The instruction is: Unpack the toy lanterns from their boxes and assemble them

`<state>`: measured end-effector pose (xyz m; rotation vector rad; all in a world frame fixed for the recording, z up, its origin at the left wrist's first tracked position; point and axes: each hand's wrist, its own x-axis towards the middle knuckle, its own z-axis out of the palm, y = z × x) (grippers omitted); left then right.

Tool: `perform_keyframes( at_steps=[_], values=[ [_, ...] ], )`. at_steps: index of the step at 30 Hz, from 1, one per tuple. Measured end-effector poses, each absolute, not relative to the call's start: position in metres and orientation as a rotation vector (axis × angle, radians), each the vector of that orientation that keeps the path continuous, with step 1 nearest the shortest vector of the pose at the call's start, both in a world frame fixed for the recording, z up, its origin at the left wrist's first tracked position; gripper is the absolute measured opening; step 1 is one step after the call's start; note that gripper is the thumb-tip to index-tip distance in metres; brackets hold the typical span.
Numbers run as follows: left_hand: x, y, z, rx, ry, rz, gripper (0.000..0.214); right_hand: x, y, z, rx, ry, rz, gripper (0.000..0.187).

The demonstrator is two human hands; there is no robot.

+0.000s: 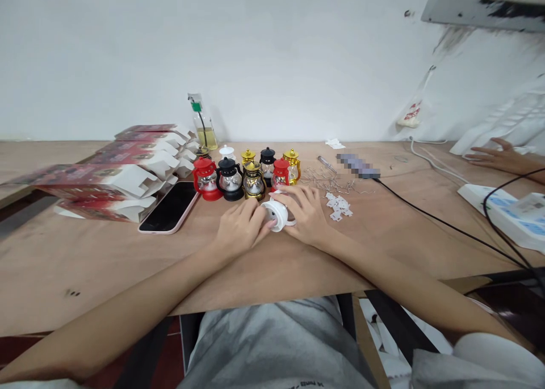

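Note:
A small white lantern (279,216) is tipped on its side near the middle of the table, its round base turned toward me. My left hand (239,225) grips it from the left, fingers bent against the base. From the right, my right hand (307,214) is closed around its body, hiding most of it. Just behind my hands stand several small lanterns, among them a red lantern (207,180), a black lantern (230,180) and a bronze-gold lantern (254,183). To the right lie thin bent wires (330,182) and a pile of small white tabs (339,206).
Red printed boxes (123,179) are stacked at left beside a phone (172,208). A bottle of yellowish liquid (205,129) stands by the wall. A black cable (447,218) crosses the right side toward a white-and-blue object (502,207). Another person's hand (496,153) rests far right.

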<state>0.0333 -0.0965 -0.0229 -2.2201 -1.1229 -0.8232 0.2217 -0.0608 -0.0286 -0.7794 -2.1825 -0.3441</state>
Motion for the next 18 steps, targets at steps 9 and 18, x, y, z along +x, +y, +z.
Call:
perform_keyframes(
  at_steps=[9, 18],
  values=[
    [0.042, -0.086, -0.021, -2.021, -0.942, -0.689, 0.022, 0.223, -0.058, -0.029, -0.874, -2.133, -0.385, 0.037],
    [0.080, -0.054, -0.012, -2.182, -1.008, -0.816, 0.019, 0.250, -0.029, -0.030, -0.917, -2.004, -0.501, 0.041]
  ],
)
